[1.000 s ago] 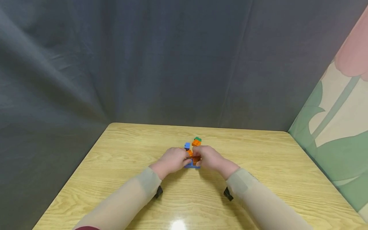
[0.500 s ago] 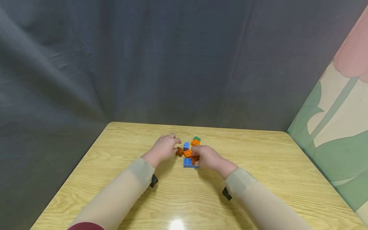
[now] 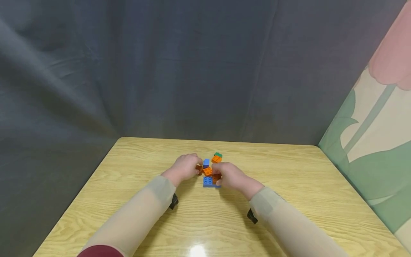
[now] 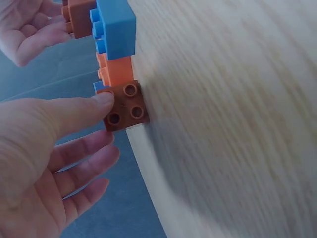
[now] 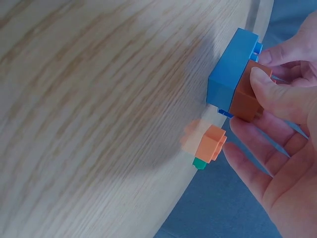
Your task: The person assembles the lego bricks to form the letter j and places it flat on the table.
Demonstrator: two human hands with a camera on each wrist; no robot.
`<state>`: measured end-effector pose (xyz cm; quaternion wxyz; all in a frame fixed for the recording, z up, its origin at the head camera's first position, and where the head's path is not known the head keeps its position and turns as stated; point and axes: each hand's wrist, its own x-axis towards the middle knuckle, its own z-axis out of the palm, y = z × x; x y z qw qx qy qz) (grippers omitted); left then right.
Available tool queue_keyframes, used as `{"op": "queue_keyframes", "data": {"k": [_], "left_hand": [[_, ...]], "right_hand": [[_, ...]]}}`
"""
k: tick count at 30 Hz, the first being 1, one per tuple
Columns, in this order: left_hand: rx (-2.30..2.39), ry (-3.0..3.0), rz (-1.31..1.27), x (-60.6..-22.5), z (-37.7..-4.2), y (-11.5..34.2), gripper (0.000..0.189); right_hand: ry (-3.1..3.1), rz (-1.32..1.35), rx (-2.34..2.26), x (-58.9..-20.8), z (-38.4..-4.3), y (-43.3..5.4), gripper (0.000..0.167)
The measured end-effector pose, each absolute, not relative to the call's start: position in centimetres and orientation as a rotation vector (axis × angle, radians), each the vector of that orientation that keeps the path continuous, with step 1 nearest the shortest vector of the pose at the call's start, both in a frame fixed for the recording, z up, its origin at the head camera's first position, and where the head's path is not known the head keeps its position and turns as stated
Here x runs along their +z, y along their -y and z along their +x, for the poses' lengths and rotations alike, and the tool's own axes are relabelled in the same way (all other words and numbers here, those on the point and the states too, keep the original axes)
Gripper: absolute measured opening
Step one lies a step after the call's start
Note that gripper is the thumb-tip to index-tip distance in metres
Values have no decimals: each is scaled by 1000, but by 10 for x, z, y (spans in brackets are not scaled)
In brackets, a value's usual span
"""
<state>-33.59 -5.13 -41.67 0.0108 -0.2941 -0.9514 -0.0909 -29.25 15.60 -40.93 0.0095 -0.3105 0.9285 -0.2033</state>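
My right hand [image 3: 232, 176] grips a brown brick [image 5: 252, 91] between thumb and fingers. That brick sits on one end of a longer blue brick [image 3: 208, 182], whose studs show on its left half. To the left, my left hand [image 3: 186, 167] pinches a second brown brick [image 4: 126, 106], its studs facing the left wrist camera. The left thumb lies on its studded side, and the index finger is mostly hidden behind it. An orange brick [image 3: 208, 171] rests between the hands, just behind the blue brick.
A smaller blue brick [image 3: 206, 163] stands behind the orange one. Farther back lies another orange brick [image 3: 216, 159] with a green piece [image 3: 218, 154] at its far side. The wooden table [image 3: 273, 167] ends at a dark curtain [image 3: 199, 71].
My left hand has left the blue brick, moved left and back, and now pinches the brown brick there. My right hand has kept its grip on the other brown brick.
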Motion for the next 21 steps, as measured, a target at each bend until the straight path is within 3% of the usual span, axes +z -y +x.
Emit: {"op": "queue_keyframes", "data": {"k": [21], "left_hand": [[-349, 3003, -953, -415, -332, 54, 7]], "right_hand": [[-2910, -909, -619, -407, -291, -156, 32]]}}
